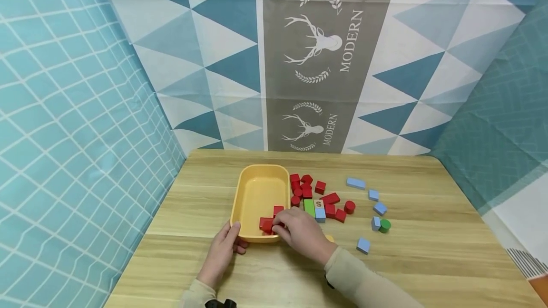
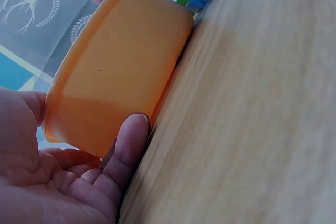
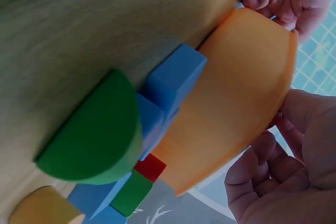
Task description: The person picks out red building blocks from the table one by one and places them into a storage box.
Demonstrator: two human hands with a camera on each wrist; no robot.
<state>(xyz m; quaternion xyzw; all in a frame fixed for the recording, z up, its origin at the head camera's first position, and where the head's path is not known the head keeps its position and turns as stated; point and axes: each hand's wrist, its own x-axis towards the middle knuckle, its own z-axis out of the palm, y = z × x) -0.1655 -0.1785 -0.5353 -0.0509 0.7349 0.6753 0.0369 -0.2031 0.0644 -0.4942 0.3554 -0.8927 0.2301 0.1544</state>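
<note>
A yellow plastic tray (image 1: 257, 189) lies on the wooden table with several red blocks (image 1: 266, 223) in its near right corner. At the near left corner my left hand (image 1: 222, 249) grips the tray, thumb on the rim and fingers against the outer wall. My right hand (image 1: 303, 232) reaches over the right rim, pinching a red block (image 3: 274, 120) between thumb and fingers; most of that block is hidden. The left wrist view shows the tray's outer wall (image 2: 126, 61) beside the left fingers (image 2: 131, 135).
Right of the tray lie loose red blocks (image 1: 307, 191), a light green block (image 1: 309, 207) and a block marked S (image 1: 318, 204). Farther right are several blue blocks (image 1: 356, 183) and a green round block (image 1: 385, 226). Patterned cloth (image 1: 222, 61) hangs behind the table (image 1: 180, 213).
</note>
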